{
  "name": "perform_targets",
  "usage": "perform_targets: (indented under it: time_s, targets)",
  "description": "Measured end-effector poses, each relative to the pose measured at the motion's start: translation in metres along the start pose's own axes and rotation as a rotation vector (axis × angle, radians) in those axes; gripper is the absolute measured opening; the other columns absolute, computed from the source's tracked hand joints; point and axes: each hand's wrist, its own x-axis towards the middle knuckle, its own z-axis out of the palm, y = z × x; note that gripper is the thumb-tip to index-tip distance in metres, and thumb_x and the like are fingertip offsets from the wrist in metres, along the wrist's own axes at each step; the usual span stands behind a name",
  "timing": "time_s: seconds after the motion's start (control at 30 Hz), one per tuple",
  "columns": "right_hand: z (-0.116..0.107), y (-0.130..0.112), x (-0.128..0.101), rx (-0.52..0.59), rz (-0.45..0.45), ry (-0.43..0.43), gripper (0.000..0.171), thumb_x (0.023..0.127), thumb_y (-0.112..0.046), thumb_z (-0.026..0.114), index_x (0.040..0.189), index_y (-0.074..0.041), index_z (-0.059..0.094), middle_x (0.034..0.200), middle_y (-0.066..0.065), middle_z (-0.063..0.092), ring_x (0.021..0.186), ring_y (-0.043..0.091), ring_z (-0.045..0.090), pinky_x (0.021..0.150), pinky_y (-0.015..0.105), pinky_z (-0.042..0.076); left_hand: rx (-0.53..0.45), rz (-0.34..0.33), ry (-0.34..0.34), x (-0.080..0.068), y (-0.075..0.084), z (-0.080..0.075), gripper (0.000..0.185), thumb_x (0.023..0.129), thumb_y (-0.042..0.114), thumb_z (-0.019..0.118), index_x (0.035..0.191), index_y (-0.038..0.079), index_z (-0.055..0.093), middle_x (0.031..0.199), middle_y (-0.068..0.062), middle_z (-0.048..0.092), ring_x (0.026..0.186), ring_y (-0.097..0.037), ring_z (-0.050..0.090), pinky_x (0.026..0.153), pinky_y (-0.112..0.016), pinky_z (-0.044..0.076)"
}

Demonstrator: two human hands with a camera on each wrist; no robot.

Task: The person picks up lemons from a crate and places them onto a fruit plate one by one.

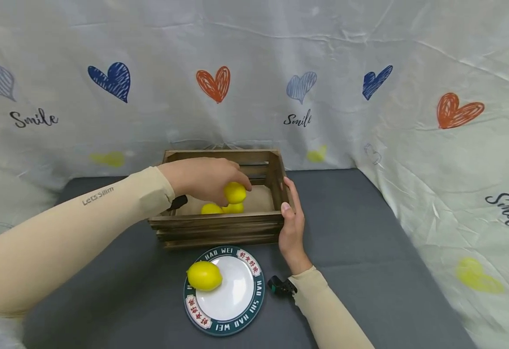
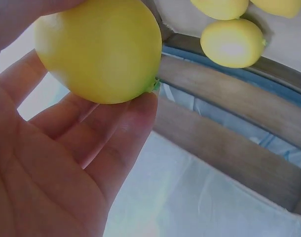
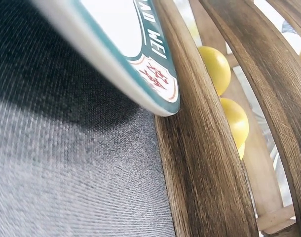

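A dark wooden crate (image 1: pixel 219 228) stands on the grey cloth. My left hand (image 1: pixel 212 180) reaches into it and grips a yellow lemon (image 1: pixel 235 192), held just above the crate floor. In the left wrist view that lemon (image 2: pixel 98 49) sits between my thumb and curled fingers (image 2: pixel 116 133). Two more lemons (image 1: pixel 211 209) (image 1: pixel 235 209) lie on the crate floor below it. My right hand (image 1: pixel 291 218) rests against the crate's right front corner, fingers straight along the side wall, thumb at the rim. Another lemon (image 1: pixel 204 275) lies on a green-rimmed white plate (image 1: pixel 237 295) in front of the crate.
A small black and green clip (image 1: pixel 280 286) lies right of the plate by my right wrist. A heart-printed white cloth (image 1: pixel 254 97) hangs behind and to the right. The grey table cloth (image 1: pixel 350 232) extends right of the crate.
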Motion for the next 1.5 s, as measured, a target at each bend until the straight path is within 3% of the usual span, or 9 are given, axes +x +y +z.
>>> perform_targets:
  time_s: [0.27,0.43,0.83,1.0,1.13,1.33,1.5]
  targets:
    - [0.001,-0.001,-0.001,-0.010,-0.012,0.001,0.069,0.098,-0.037,0.039,0.166,-0.032,0.042,0.174,-0.008,0.039,0.155,0.018,0.035,0.120,0.057,0.025,0.050,-0.014,0.049,-0.032,0.010,-0.005,0.058,0.090,0.021,0.089,0.144,0.031,0.070,0.132,-0.004,0.069,0.109,-0.024,0.065,0.101,-0.046,0.061]
    - [0.002,0.001,0.001,-0.005,-0.029,0.009,0.069,0.098,-0.034,0.039,0.166,-0.029,0.043,0.173,-0.008,0.040,0.158,0.017,0.034,0.127,0.058,0.021,0.054,0.004,0.073,-0.049,0.019,-0.009,0.059,0.090,0.024,0.088,0.144,0.035,0.069,0.135,-0.002,0.068,0.109,-0.023,0.067,0.099,-0.044,0.062]
    - [0.000,0.000,0.001,0.039,-0.028,0.000,0.066,0.101,-0.031,0.039,0.166,-0.028,0.043,0.173,-0.007,0.040,0.158,0.024,0.042,0.129,0.056,0.026,0.038,0.062,-0.020,-0.070,0.046,-0.001,0.059,0.091,0.025,0.089,0.144,0.037,0.067,0.146,0.000,0.065,0.115,-0.023,0.068,0.105,-0.046,0.060]
    - [0.002,-0.001,0.001,0.030,-0.032,-0.004,0.066,0.101,-0.032,0.038,0.167,-0.028,0.043,0.173,-0.007,0.040,0.158,0.029,0.042,0.129,0.059,0.025,0.036,0.083,-0.056,-0.074,0.053,0.005,0.058,0.091,0.025,0.089,0.145,0.035,0.068,0.147,0.001,0.065,0.119,-0.022,0.066,0.107,-0.046,0.059]
    - [0.001,-0.001,0.003,0.021,-0.036,-0.010,0.065,0.102,-0.033,0.038,0.167,-0.030,0.042,0.173,-0.008,0.040,0.158,0.028,0.042,0.129,0.059,0.026,0.057,0.122,-0.088,-0.070,0.058,0.014,0.057,0.091,0.025,0.089,0.143,0.034,0.069,0.138,0.002,0.068,0.111,-0.020,0.067,0.102,-0.042,0.061]
    - [-0.002,-0.001,0.001,0.017,-0.027,0.007,0.065,0.101,-0.033,0.038,0.166,-0.031,0.044,0.171,-0.010,0.042,0.157,0.026,0.043,0.129,0.056,0.026,0.078,0.173,-0.167,-0.056,0.065,0.039,0.055,0.091,0.023,0.087,0.142,0.035,0.069,0.126,0.003,0.068,0.103,-0.015,0.062,0.091,-0.035,0.060]
    - [0.000,-0.001,0.000,0.021,-0.021,-0.011,0.065,0.102,-0.033,0.038,0.166,-0.032,0.043,0.172,-0.009,0.042,0.158,0.025,0.042,0.129,0.055,0.026,0.084,0.183,-0.175,-0.048,0.062,0.062,0.054,0.091,0.023,0.086,0.140,0.037,0.070,0.124,0.003,0.068,0.096,-0.013,0.061,0.084,-0.031,0.059]
